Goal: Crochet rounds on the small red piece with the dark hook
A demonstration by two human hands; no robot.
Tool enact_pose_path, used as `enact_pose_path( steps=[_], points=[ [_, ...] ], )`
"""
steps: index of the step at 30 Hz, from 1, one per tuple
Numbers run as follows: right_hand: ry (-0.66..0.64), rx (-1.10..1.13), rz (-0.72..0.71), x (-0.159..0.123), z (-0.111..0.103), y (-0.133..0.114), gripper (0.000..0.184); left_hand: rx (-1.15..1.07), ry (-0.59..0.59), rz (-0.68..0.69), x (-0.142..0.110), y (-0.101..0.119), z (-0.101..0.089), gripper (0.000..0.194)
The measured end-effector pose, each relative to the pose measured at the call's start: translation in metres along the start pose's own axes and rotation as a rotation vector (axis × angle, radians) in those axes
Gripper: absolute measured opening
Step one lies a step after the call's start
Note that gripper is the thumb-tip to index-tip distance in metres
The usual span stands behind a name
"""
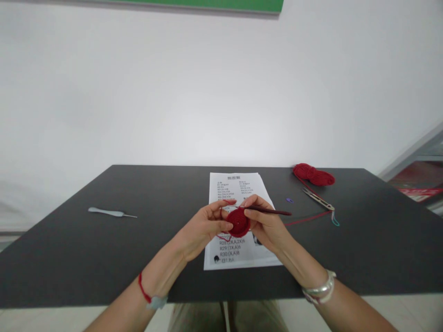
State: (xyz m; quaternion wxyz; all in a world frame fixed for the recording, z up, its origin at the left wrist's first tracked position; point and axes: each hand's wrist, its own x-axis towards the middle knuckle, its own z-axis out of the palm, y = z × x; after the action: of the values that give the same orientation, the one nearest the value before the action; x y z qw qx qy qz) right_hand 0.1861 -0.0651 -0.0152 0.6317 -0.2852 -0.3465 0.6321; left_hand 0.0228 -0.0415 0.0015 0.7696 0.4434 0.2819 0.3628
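Note:
A round piece of red crochet (238, 223) is pinched at its left edge between the thumb and fingers of my left hand (209, 225). Red yarn loops around the fingers of that hand. My right hand (265, 221) grips a dark red crochet hook (272, 211), its handle pointing right and its tip at the upper edge of the crochet, hidden by fingers. Both hands hover over a printed pattern sheet (238, 182). A strand of red yarn (308, 218) runs across the table to the right of my right hand.
On the black table (166, 189) lie a red yarn skein (314, 175), thread snips (319, 199) with a teal cord, and a small purple stitch marker (290, 200), all at right. At left rests a pale-handled crochet hook (111, 212). A white wall stands behind.

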Motion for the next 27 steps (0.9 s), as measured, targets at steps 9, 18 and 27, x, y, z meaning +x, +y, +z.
enact_pose_path(
  steps=[9, 18, 27],
  points=[
    [0.047, -0.14, -0.106, 0.0, 0.004, 0.001, 0.017, 0.009, 0.031, 0.018, 0.011, 0.009, 0.007, 0.042],
    [0.04, -0.125, -0.094, 0.004, 0.001, 0.003, 0.015, -0.009, 0.019, -0.03, 0.02, 0.01, 0.0, 0.04],
    [0.063, -0.192, -0.156, 0.005, -0.002, 0.007, 0.007, 0.131, 0.073, 0.1, 0.022, -0.002, -0.001, 0.039]
  ],
)
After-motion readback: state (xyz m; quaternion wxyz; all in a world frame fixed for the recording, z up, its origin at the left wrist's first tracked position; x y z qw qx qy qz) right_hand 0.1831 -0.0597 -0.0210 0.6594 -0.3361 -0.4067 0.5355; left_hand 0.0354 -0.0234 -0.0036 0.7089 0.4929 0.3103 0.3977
